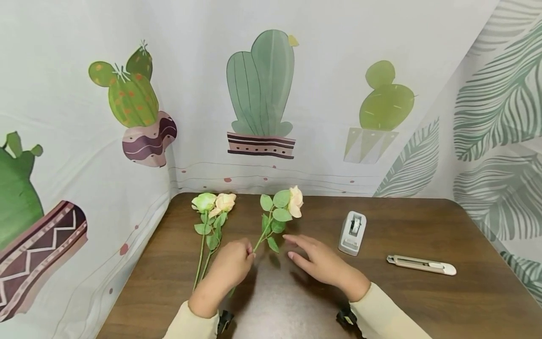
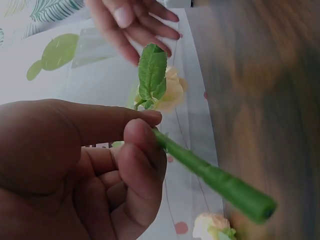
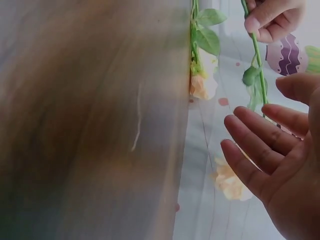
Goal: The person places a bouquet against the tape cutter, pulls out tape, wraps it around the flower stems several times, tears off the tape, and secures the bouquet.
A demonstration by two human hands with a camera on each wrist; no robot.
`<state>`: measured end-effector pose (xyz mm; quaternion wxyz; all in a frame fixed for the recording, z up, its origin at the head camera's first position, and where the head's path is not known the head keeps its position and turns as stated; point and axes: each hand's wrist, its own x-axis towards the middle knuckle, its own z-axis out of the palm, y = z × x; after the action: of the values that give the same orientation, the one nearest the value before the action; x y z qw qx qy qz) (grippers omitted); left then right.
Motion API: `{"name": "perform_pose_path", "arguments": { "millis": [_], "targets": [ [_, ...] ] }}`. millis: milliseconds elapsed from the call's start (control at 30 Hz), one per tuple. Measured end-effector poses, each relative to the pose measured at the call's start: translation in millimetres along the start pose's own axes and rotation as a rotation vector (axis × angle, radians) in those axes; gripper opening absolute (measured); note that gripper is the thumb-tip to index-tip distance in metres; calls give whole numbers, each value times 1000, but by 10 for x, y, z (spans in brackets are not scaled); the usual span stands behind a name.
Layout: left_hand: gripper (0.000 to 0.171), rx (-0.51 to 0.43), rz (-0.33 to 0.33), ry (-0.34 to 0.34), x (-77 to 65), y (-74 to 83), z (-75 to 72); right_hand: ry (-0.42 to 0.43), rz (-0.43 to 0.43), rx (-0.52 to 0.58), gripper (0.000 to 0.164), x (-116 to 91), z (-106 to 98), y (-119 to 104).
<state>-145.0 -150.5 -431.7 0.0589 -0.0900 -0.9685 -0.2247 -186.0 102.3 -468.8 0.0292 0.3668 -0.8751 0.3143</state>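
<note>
Between thumb and forefinger my left hand (image 1: 234, 263) pinches the green stem of a peach artificial rose (image 1: 296, 202). Its leaves (image 1: 277, 214) and bloom point away from me, toward the back of the table. In the left wrist view the cut end of the stem (image 2: 220, 182) sticks out past the thumb. My right hand (image 1: 319, 261) hovers just right of the leaves, fingers spread and relaxed, holding nothing. On the table left of my left hand lie two more roses, a pale green one (image 1: 204, 201) and a peach one (image 1: 225, 203), their lower stems partly hidden by my forearm.
A white tape dispenser (image 1: 353, 233) stands on the brown table (image 1: 402, 310) to the right of my right hand. Farther right lies a beige utility knife (image 1: 421, 265). A cloth backdrop (image 1: 322, 94) printed with cacti hangs behind the table's far edge.
</note>
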Motion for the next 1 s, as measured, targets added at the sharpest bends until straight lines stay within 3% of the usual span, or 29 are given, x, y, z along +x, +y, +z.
{"name": "perform_pose_path", "arguments": {
  "millis": [467, 1000],
  "targets": [
    [21, -4, 52, -35, -13, 169, 98, 44, 145, 420, 40, 92, 129, -46],
    [22, -35, 90, -107, -50, 222, 184, 92, 320, 857, 42, 86, 223, -7]
  ]
}}
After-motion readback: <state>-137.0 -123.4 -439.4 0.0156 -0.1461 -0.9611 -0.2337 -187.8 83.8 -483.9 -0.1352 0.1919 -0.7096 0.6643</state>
